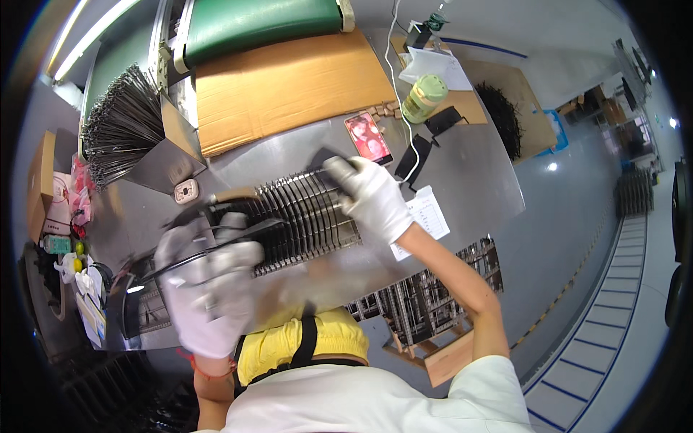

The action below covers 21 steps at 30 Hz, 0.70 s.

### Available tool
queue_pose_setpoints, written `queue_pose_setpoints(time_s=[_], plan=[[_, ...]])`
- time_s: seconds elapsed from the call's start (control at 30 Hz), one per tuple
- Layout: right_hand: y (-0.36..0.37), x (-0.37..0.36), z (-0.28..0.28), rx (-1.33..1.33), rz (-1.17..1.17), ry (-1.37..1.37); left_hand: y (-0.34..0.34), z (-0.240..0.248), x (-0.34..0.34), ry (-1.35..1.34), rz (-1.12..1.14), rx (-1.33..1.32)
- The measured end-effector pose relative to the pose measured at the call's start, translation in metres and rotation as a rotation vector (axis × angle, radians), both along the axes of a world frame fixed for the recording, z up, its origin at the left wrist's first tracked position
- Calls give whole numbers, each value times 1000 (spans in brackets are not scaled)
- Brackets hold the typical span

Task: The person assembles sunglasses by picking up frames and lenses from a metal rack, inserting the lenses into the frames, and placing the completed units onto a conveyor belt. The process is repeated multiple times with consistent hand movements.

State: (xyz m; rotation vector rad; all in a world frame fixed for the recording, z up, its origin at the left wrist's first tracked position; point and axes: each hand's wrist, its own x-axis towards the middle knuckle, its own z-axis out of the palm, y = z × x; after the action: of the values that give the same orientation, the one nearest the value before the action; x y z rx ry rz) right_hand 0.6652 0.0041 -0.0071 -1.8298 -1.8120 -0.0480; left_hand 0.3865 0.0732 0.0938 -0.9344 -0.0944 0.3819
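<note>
My left hand [206, 289], in a white glove and blurred by motion, is closed on a thin black strip [209, 251] at the left end of a slotted metal rack [350, 229]. Several curved black strips [292, 216] stand side by side in that rack. At the rack's far right end, my gloved right hand [375, 200] is closed around a dark, flat block [328, 160]. The block is smeared, so its exact kind does not show.
Beyond the rack lie a cardboard sheet [289, 90], a phone [368, 137] and a green cup [424, 99]. A metal box [167, 159] with black wires stands far left. A printed sheet [427, 216] lies beside my right forearm; more metal racks [426, 299] stand below the table edge.
</note>
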Motion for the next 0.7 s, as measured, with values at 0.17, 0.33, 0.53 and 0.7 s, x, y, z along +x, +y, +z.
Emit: queue_pose_setpoints(time_s=[0.17,0.33,0.53,0.7], plan=[[-8,22,-89,-578,-4,785,2,-1,-28,555,72,729],[0,12,-104,-658,12,447,5,-13,-22,566,-70,801],[14,-5,-22,-793,-110,45,13,-20,-23,684,-369,765],[22,-19,59,-126,373,423,-1,-17,26,384,-587,645]])
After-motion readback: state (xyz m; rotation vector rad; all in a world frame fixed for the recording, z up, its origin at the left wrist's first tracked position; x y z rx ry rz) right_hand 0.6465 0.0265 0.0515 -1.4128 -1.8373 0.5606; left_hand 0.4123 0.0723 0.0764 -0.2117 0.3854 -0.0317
